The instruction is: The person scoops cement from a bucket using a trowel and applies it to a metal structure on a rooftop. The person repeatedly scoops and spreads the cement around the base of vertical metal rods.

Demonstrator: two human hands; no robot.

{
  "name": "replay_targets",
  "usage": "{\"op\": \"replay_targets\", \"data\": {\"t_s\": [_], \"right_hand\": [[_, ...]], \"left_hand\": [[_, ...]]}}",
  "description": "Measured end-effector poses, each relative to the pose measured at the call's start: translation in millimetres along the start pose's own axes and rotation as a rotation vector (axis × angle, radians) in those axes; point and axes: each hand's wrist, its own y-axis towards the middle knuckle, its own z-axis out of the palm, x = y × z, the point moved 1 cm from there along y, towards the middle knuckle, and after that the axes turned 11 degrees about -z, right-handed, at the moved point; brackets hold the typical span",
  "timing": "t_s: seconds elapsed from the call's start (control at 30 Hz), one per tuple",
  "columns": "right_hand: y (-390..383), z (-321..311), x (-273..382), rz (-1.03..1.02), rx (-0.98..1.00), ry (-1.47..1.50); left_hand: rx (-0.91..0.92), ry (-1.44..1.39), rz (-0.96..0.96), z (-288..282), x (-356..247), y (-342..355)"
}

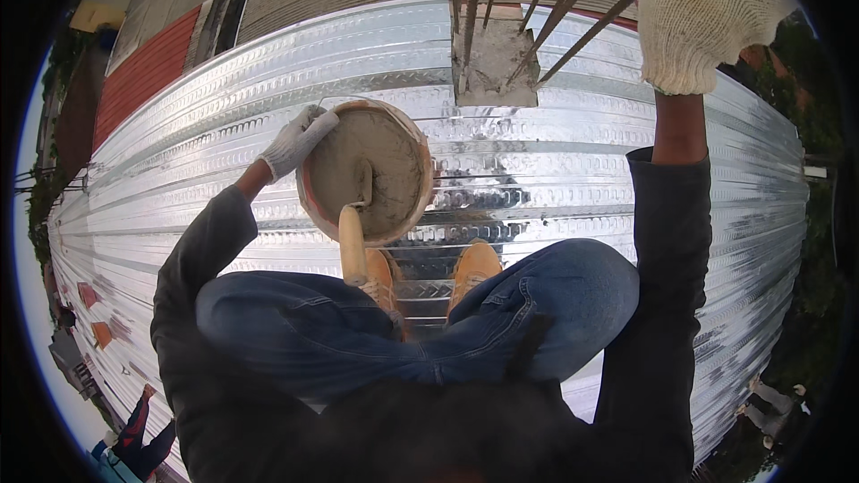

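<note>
The trowel (352,246), handle bodyward, lies rear-right of the left hand (301,138) pinching the bucket (428,170) rim; the right hand's (711,22) grip is unclear.

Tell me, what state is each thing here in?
Bucket, upright, open-topped
Grey mix, wet-looking, inside the bucket
Trowel, blade in the mix, handle over the rim
Left hand, gloved, gripping the bucket's rim
Steel bars, bare, rising from the concrete block
Right hand, gloved, held out ahead; grip unclear
Metal decking, ridged, shiny
Boots, resting on the decking
</note>
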Motion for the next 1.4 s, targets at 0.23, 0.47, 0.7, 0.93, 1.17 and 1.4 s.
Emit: {"op": "replay_targets", "data": {"t_s": [0.23, 0.47, 0.7, 0.93, 1.17, 1.4], "right_hand": [[-192, -59, 86, 0.875, 0.944, 0.234], [-222, -9, 183, 1.113, 1.488, 0.981], [-246, 14, 212, 1.493, 1.482, 1.034], [-172, -4, 157, 1.313, 1.658, 0.972], [-94, -42, 158, 1.107, 2.055, 0.227], [-97, -64, 149, 0.904, 2.043, -0.126]], "left_hand": [[-0.010, -0.595, -0.124, 32, 56, 13], [0.223, -1.247, -0.080, 35, 129, 27], [0.336, -1.488, -0.078, 57, 101, 24], [0.175, -1.183, 0.030, 50, 48, -12], [-0.060, -1.285, 0.028, 81, 23, -45], [-0.124, -1.368, 0.046, 102, 18, -67]]}}
